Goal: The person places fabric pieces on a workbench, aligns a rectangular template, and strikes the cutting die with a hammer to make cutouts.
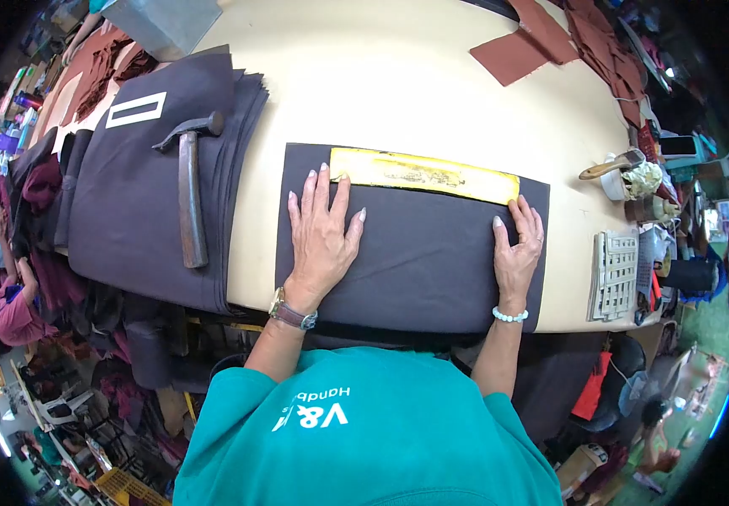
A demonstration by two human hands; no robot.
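A dark fabric panel (pixel 415 270) lies flat on the pale table in front of me. Along its far edge rests a long yellow strip (pixel 482 183) with dark smudges in its middle. My left hand (pixel 324 236) lies on the panel with fingers spread, fingertips at the strip's left end. My right hand (pixel 518 253) rests on the panel's right side, fingers extended and touching the strip's right corner. Neither hand is wrapped around anything.
To the left, a hammer (pixel 189 198) and a white rectangular frame (pixel 135 110) lie on a stack of dark fabric (pixel 128 194). Reddish-brown pieces (pixel 520 55) lie at the far right. A wooden-handled brush (pixel 609 166) and white lattice pieces (pixel 614 277) are at the right edge.
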